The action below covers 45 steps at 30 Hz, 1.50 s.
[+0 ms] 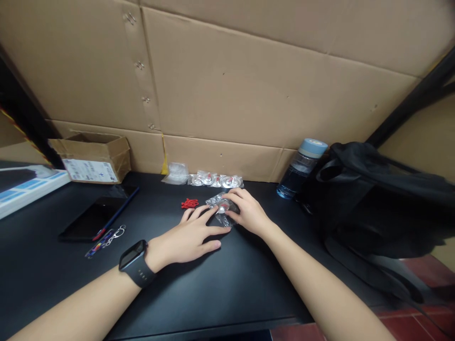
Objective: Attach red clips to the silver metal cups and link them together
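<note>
A clear plastic bag [222,219] lies on the black table, with a round silvery piece bearing a red mark inside it. My left hand [190,237] rests palm down with fingers spread, its index fingertip touching the bag's left side. From the right, my right hand [246,210] curves its thumb and fingers over the bag's edge and grips it. Close by on the left is a small heap of red cord pieces [189,203]. Behind the bag, several similar bagged round pieces [215,180] lie in a row, beside a stack of clear empty-looking bags [177,173].
On the left are an open cardboard box [94,158], a dark tablet [99,213], a keychain [106,240] and a white-blue box [31,187]. A water bottle [302,168] and a black backpack [373,203] stand right. A cardboard wall [249,85] closes off the back.
</note>
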Each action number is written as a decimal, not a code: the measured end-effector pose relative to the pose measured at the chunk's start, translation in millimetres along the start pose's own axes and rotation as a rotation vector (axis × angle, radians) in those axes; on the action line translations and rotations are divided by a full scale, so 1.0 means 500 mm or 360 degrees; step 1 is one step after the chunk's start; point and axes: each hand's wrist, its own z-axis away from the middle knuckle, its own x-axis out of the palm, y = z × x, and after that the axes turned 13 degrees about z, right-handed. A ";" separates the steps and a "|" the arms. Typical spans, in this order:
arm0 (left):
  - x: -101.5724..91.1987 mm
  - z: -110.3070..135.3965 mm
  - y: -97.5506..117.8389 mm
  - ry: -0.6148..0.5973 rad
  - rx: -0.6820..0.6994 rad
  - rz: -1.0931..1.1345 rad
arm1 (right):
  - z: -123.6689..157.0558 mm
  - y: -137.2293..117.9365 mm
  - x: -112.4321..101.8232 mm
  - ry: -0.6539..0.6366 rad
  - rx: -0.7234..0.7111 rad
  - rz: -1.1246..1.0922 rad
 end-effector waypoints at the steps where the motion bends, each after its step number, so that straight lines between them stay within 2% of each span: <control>1: -0.001 0.000 0.002 -0.0016 -0.0007 0.0008 | -0.001 0.000 0.003 0.0016 0.0013 0.0012; 12: -0.003 0.003 0.015 -0.0016 0.0071 0.0076 | -0.005 -0.010 0.019 0.0019 0.0071 -0.0120; 17: -0.012 0.000 0.010 0.0118 0.0160 0.0116 | -0.004 0.010 -0.012 -0.0114 -0.0115 -0.0343; 21: -0.022 -0.013 -0.002 0.0321 0.0230 0.0076 | -0.004 0.037 -0.043 -0.0090 -0.0133 -0.0411; 24: -0.021 -0.026 -0.019 0.0533 0.0177 -0.0014 | -0.001 0.050 -0.050 -0.0123 -0.0167 -0.0327; 26: -0.016 -0.035 -0.029 0.0600 0.0140 -0.0054 | 0.001 0.051 -0.045 -0.0174 -0.0174 -0.0308; 30: -0.007 -0.048 -0.035 0.0583 0.0133 -0.0081 | 0.002 0.038 -0.029 -0.0231 -0.0165 -0.0336; 35: -0.007 -0.054 -0.035 0.0619 0.0144 -0.0072 | 0.002 0.036 -0.024 -0.0205 -0.0151 -0.0308; 40: -0.022 -0.052 -0.033 0.0676 0.0009 0.0060 | 0.001 0.041 -0.035 -0.0204 -0.0128 -0.0371; 43: -0.027 -0.051 -0.031 0.0638 -0.0036 0.0104 | 0.000 0.036 -0.038 -0.0258 -0.0113 -0.0450; 45: -0.024 -0.051 -0.031 0.0680 -0.0068 0.0107 | 0.000 0.031 -0.037 -0.0308 -0.0103 -0.0460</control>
